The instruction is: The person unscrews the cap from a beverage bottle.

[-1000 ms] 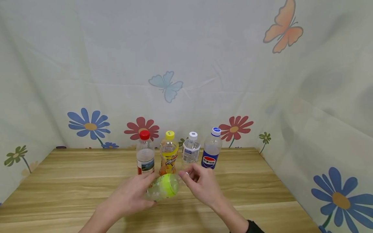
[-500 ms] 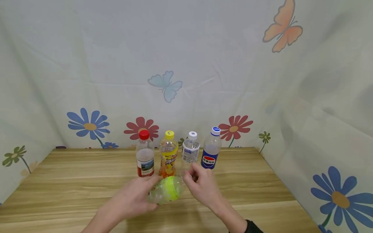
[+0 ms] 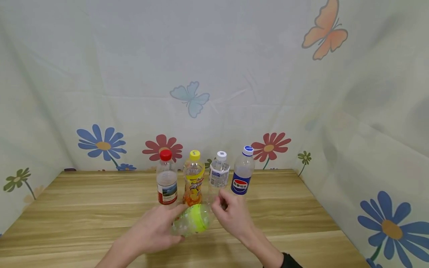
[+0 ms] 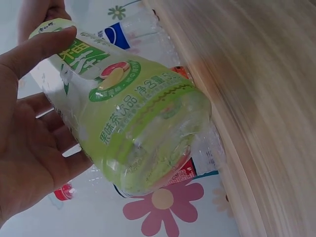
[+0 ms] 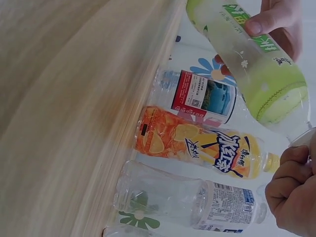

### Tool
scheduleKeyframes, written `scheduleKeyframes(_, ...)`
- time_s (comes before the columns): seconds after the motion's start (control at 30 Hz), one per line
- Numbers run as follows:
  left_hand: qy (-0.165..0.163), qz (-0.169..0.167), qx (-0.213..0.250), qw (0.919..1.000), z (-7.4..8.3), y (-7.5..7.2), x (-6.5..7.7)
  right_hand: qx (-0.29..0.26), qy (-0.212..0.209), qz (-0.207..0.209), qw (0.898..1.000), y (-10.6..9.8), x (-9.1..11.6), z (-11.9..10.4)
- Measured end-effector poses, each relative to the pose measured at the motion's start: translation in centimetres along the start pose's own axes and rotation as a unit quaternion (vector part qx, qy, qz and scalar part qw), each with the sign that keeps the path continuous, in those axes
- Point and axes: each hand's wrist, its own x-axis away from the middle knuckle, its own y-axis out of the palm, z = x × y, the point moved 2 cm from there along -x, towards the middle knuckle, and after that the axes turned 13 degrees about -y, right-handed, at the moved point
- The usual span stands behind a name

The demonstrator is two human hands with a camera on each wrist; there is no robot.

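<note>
My left hand [image 3: 157, 227] grips the body of a clear plastic drink bottle [image 3: 192, 219] with a green and yellow-green label. The bottle lies tilted, its neck toward the right. In the left wrist view the thumb is across the label [image 4: 123, 84] and the fingers curl beneath. My right hand [image 3: 232, 212] has its fingers curled round the cap at the bottle's neck end; they hide most of the cap. In the right wrist view, the curled right hand [image 5: 296, 187] sits right at the bottle's top, while the left hand [image 5: 281, 24] holds the body.
Behind the hands stand a red-capped bottle [image 3: 167, 182], a yellow-capped iced tea bottle [image 3: 193, 182], a white-capped clear bottle [image 3: 219, 176] and a blue-labelled cola bottle [image 3: 242, 178], in a row on the wooden table [image 3: 100, 204]. A flower-print curtain [image 3: 134, 93] surrounds the table.
The left hand and the bottle have shifted slightly right and down. The right hand has turned, its fingers curling in more closely at the neck. The standing bottles have not moved.
</note>
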Motion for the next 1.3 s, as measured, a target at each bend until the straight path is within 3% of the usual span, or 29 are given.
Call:
scheduleKeyframes(0.2, 0.003, -0.016, 0.025, 0.9995, -0.1, -0.1, -0.1, -0.013, -0.074, 0.006, 0.997, 0.0, 0.0, 0.0)
scheduleKeyframes(0.43, -0.004, -0.039, 0.050, 0.9979, -0.3, -0.2, -0.2, -0.018, -0.168, 0.028, 0.985, 0.2, 0.1, 0.2)
scheduleKeyframes(0.57, 0.015, -0.040, 0.063, 0.9971, -0.4, -0.3, -0.2, -0.026, -0.201, 0.037, 0.978, 0.1, 0.1, 0.2)
scheduleKeyframes(0.73, 0.043, -0.042, 0.083, 0.9948, -0.5, -0.4, -0.2, -0.029, -0.252, 0.054, 0.966, 0.1, -0.1, 0.1)
scheduleKeyframes(1.13, 0.063, -0.072, 0.121, 0.9880, -0.7, -0.7, -0.1, -0.024, -0.335, 0.064, 0.940, -0.2, -0.5, -0.5)
scheduleKeyframes(1.3, 0.076, -0.083, 0.131, 0.9849, -0.8, -0.7, -0.1, -0.017, -0.384, 0.072, 0.920, -0.4, -0.8, -1.0)
